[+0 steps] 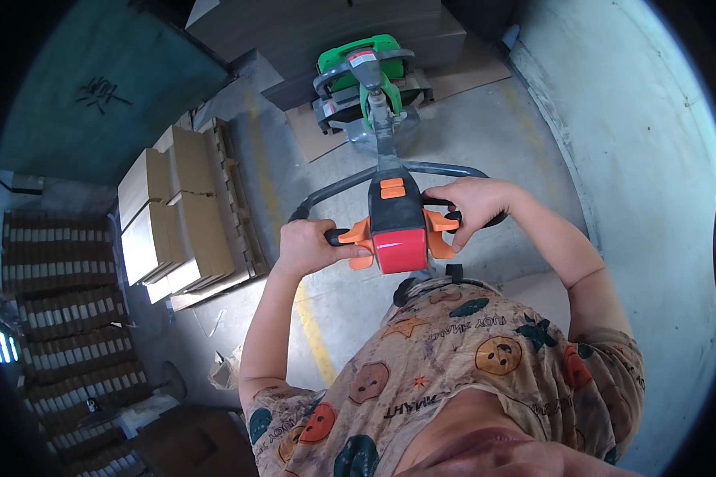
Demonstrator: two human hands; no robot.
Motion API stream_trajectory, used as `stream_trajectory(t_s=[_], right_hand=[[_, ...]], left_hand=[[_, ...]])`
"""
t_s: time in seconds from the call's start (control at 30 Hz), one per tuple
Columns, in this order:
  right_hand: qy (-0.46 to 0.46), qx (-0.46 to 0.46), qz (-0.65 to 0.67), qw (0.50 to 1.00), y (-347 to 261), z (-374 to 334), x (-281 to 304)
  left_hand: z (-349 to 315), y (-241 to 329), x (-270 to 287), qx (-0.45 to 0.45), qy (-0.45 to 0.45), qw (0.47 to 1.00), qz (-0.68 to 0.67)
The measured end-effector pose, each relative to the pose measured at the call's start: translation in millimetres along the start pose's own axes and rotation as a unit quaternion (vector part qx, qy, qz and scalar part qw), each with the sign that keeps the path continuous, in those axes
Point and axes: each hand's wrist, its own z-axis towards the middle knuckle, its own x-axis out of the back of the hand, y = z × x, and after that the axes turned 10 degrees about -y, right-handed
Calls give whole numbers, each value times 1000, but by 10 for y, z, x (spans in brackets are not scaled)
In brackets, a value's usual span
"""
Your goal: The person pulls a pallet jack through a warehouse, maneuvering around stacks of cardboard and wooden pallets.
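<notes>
In front of my body is the control handle (398, 208) of a powered pallet truck, with a black housing, a red end cap, orange buttons and orange thumb levers. My left hand (306, 248) is wrapped round its left grip, thumb stretched along the orange lever on that side. On the right grip my right hand (476, 208) is closed, with its thumb down by the other orange lever; some of its fingers are hidden. Beyond the handle, the shaft leads to the truck's green and black body (371, 79).
Stacked cardboard sheets (175, 211) lie left, beside a wooden pallet (235, 199). Long rows of brown and white stacked goods (71, 294) stand farther left. A large dark-grey stack (318, 24) is beyond the truck. A pale wall (644, 159) runs along the right, and a yellow line (312, 334) crosses the floor.
</notes>
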Motion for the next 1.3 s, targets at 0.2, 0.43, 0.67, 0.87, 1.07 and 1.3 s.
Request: stream_trajectory(t_s=[0.2, 0.43, 0.67, 0.87, 1.07, 1.3], right_hand=[[32, -12, -199, 979, 71, 0, -129], [73, -61, -60, 994, 67, 108, -139], [89, -150, -102, 979, 132, 507, -155], [124, -165, -151, 967, 183, 665, -118], [125, -140, -147, 971, 430, 783, -274], [84, -165, -170, 968, 640, 389, 29]], left_hand=[[49, 38, 163, 56, -81, 995, -4], [149, -148, 157, 60, -212, 974, -46], [288, -310, 82, 102, -246, 964, -11], [289, -310, -84, 147, -189, 971, 1], [196, -205, -218, 188, -192, 963, 13], [467, 187, -266, 182, -189, 964, -31]])
